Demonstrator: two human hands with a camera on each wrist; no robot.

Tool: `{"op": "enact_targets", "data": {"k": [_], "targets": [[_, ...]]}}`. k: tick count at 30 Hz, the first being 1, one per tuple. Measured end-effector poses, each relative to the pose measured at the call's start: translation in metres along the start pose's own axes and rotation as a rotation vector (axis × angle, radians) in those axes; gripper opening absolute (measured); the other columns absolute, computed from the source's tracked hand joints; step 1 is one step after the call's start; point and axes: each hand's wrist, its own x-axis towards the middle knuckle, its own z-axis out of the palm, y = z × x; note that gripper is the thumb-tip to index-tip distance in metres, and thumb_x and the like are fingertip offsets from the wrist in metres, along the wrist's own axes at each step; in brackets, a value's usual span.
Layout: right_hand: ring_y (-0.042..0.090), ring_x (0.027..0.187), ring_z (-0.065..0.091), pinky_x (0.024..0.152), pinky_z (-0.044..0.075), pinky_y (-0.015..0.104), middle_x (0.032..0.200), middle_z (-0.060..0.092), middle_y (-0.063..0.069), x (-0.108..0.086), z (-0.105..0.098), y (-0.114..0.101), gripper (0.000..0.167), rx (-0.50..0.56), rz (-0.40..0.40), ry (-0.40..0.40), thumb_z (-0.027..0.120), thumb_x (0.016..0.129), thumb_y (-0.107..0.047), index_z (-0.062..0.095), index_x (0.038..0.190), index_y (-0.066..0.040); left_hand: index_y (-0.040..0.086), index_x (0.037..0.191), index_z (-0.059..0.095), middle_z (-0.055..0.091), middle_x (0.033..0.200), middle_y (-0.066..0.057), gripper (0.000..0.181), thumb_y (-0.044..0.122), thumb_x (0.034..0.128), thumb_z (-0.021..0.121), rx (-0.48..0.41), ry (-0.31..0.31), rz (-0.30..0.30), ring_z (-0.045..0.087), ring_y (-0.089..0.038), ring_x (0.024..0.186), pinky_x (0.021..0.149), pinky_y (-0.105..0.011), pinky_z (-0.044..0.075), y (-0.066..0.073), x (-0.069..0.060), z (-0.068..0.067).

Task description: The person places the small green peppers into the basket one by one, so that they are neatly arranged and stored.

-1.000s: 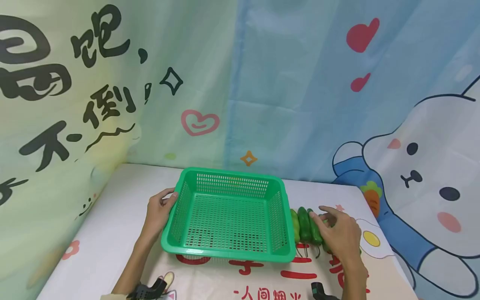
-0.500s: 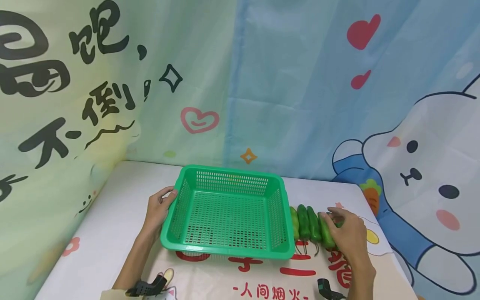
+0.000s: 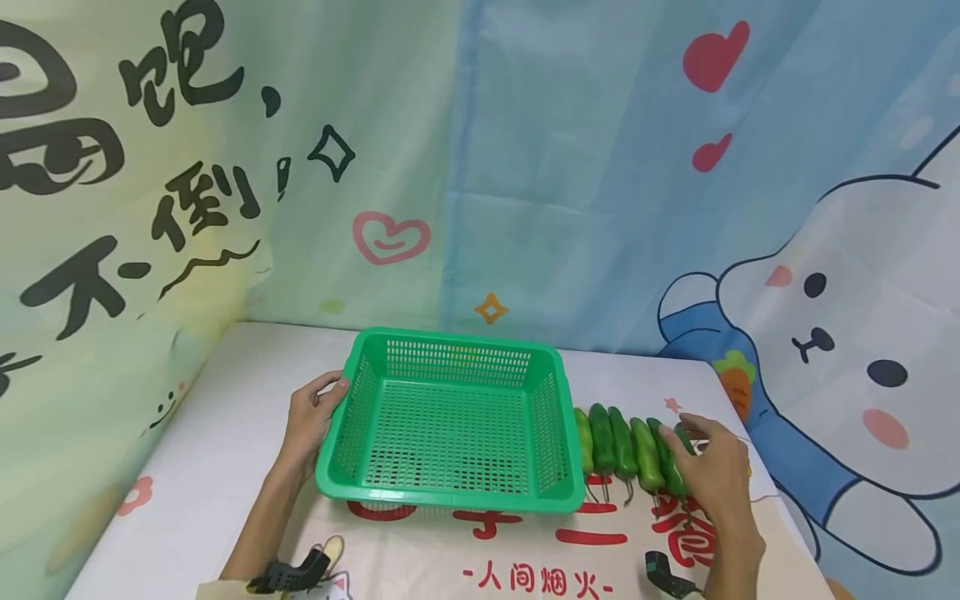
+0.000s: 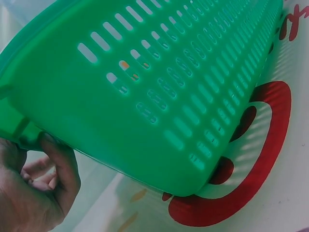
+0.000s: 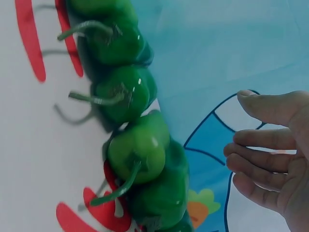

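A green plastic basket with slotted walls sits on the table, nothing inside it. At its left side my left hand grips the rim; in the left wrist view the thumb and fingers curl about the edge. Several long green peppers lie side by side against the basket's right side, stems toward me. My right hand hovers over the right end of that row and partly hides the last peppers. The right wrist view has its fingers extended and apart from the peppers.
The white tablecloth carries red lettering and printed pictures. Behind the table hangs a blue-green cloth backdrop with a cartoon rabbit at the right. Dark wrist mounts sit on both forearms.
My right hand has moved rightward along the row, uncovering more peppers. The left hand stays on the basket rim, and the basket keeps its place. The head view has shifted slightly.
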Motion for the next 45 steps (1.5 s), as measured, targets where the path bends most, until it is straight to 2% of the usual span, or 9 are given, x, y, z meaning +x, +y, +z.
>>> {"op": "enact_targets", "data": {"k": [7,16,24,33,40,45], "targets": [[0.053,0.120,0.067,0.102,0.059,0.069,0.136,0.069,0.036,-0.003,0.000,0.009,0.055,0.014,0.024,0.008,0.076,0.105,-0.025,0.062,0.144,0.012,-0.004,0.152,0.055,0.084,0.105,-0.002,0.050,0.032,0.1164,0.056,-0.016,0.000,0.001,0.082,-0.010,0.082,0.075,-0.027,0.070,0.001,-0.001,-0.001],[0.056,0.128,0.062,0.107,0.054,0.072,0.143,0.063,0.039,0.000,-0.001,0.024,0.060,0.046,0.090,-0.003,0.072,0.108,-0.029,0.057,0.148,0.013,-0.003,0.152,0.056,0.084,0.109,-0.006,0.049,0.031,0.1162,0.057,-0.010,0.006,0.001,0.082,-0.010,0.084,0.076,-0.028,0.071,0.002,0.000,0.000],[0.058,0.132,0.060,0.113,0.051,0.073,0.147,0.060,0.040,-0.001,0.002,0.033,0.061,0.032,0.143,-0.032,0.067,0.111,-0.032,0.054,0.151,0.013,-0.004,0.152,0.056,0.084,0.109,-0.005,0.049,0.030,0.1163,0.057,-0.012,0.004,0.006,0.083,-0.010,0.085,0.076,-0.028,0.071,0.003,-0.001,0.000],[0.058,0.128,0.064,0.110,0.053,0.072,0.144,0.062,0.040,-0.005,0.008,0.047,0.055,0.014,0.176,-0.028,0.065,0.111,-0.024,0.055,0.149,0.015,-0.003,0.152,0.056,0.083,0.113,-0.014,0.048,0.029,0.1162,0.057,0.021,0.026,-0.007,0.082,-0.010,0.083,0.076,-0.029,0.071,0.001,0.001,0.001],[0.057,0.129,0.064,0.112,0.053,0.070,0.142,0.064,0.039,-0.004,0.012,0.058,0.058,0.013,0.234,-0.054,0.066,0.111,-0.029,0.056,0.150,0.013,-0.004,0.152,0.055,0.084,0.110,-0.011,0.049,0.030,0.1162,0.057,0.008,0.005,-0.012,0.083,-0.010,0.083,0.076,-0.029,0.071,0.001,0.000,0.001],[0.056,0.125,0.065,0.111,0.054,0.069,0.138,0.066,0.040,-0.003,0.017,0.066,0.060,0.025,0.228,-0.080,0.065,0.111,-0.030,0.055,0.149,0.015,-0.004,0.153,0.054,0.084,0.108,-0.006,0.050,0.031,0.1163,0.056,-0.002,-0.012,-0.003,0.083,-0.011,0.083,0.075,-0.028,0.071,0.001,0.001,-0.001]]}}
